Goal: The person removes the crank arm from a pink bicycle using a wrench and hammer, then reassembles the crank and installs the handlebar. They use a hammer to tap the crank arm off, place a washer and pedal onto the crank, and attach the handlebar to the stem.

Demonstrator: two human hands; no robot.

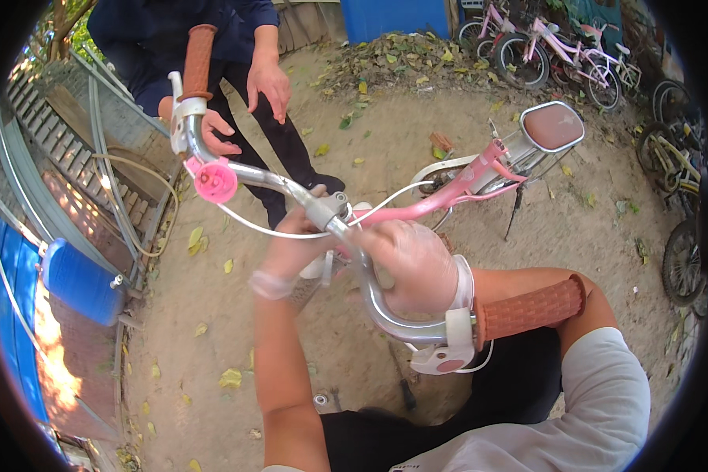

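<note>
A small pink bicycle (417, 206) stands in front of me, its chrome handlebar (370, 291) slanting across the view. My left hand (289, 242), in a thin clear glove, reaches under the bar and closes around the stem (327, 211); a fingertip shows beyond the clamp. Gloved too, my right hand (413, 266) is curled beside the stem, behind the bar. Motion blurs its fingers, and whatever they hold is hidden. Brown grips (531, 311) and white brake levers (440, 360) sit at the bar's ends. A pink bell (215, 181) and white cables are attached.
Another person in dark clothes stands opposite; one hand (269, 85) hangs down, the other (219, 132) is near the far grip. Several bikes (558, 51) line the right side. A blue barrel (79, 282), metal rails and a hose lie left. Loose tools (406, 393) lie on the leaf-strewn ground.
</note>
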